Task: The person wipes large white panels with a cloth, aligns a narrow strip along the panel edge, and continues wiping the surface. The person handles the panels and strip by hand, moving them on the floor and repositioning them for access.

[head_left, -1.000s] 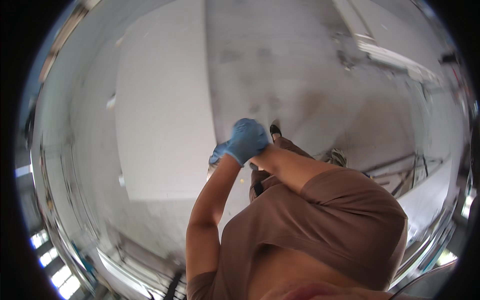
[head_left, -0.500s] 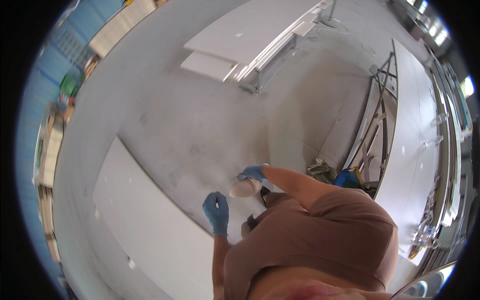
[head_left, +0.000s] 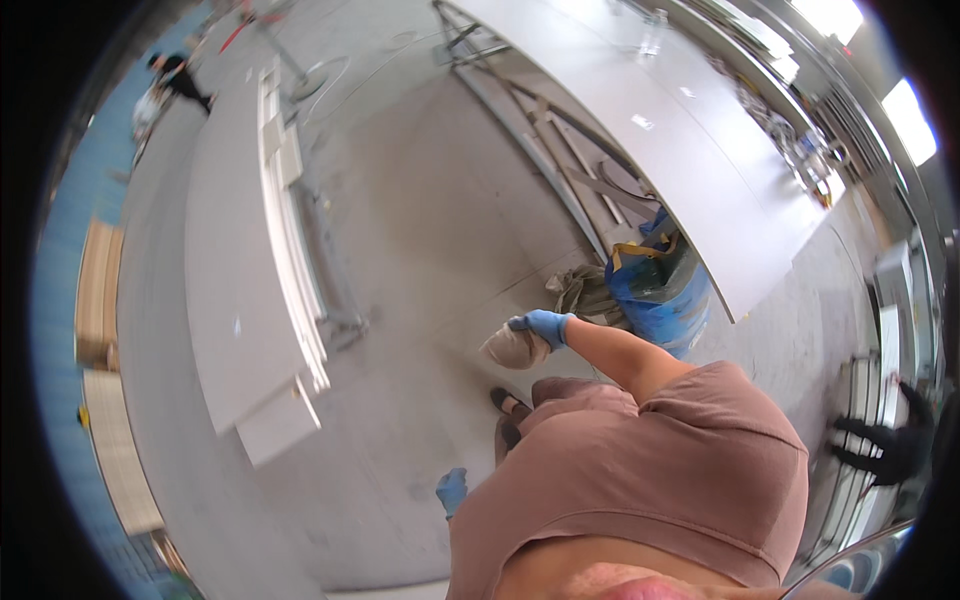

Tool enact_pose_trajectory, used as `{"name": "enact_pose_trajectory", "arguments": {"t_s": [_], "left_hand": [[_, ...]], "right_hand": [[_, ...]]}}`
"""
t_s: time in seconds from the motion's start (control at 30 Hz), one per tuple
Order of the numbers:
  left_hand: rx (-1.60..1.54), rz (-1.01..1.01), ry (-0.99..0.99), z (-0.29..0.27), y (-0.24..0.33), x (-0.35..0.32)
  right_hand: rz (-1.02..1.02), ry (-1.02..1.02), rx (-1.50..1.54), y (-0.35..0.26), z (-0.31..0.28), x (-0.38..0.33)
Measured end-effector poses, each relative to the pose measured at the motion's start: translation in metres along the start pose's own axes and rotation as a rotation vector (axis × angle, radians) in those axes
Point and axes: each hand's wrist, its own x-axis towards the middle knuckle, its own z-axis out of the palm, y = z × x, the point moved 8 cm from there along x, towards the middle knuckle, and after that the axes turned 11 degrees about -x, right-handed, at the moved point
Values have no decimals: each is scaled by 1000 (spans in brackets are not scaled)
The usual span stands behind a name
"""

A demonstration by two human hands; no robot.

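My right hand (head_left: 545, 326), in a blue glove, is closed around the edge of a wadded beige cloth (head_left: 516, 346). The cloth hangs in a rounded bundle above the grey floor, in front of my body. Lower and further left is my left hand (head_left: 453, 490), also gloved in blue. Its fingers look curled in, with nothing visible in them, and it is near my side, apart from the cloth. Just beyond my right hand stands a large blue bag (head_left: 665, 300) with yellow straps, a crumpled grey-green sack (head_left: 582, 290) beside it.
On the right a long white-topped table (head_left: 690, 150) on a metal frame stretches away, with clear bottles (head_left: 655, 32) on it. Stacked white panels (head_left: 235, 270) rest on a stand at left. Pallets (head_left: 120, 450) line the blue wall. Other people (head_left: 180, 82) are at far left and right.
My view has turned right: the stacked panels have shifted left, and the table and blue bag show more fully. My left hand has dropped closer to my side. My right hand still grips the cloth.
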Motion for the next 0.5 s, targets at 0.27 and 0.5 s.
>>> {"name": "enact_pose_trajectory", "arguments": {"t_s": [0.27,0.5], "left_hand": [[335,551,-297,135,362,162],[145,454,-438,358,538,180]], "right_hand": [[-306,326,1234,16,-156,-53],[-665,1123,1254,44,-362,-170]]}}
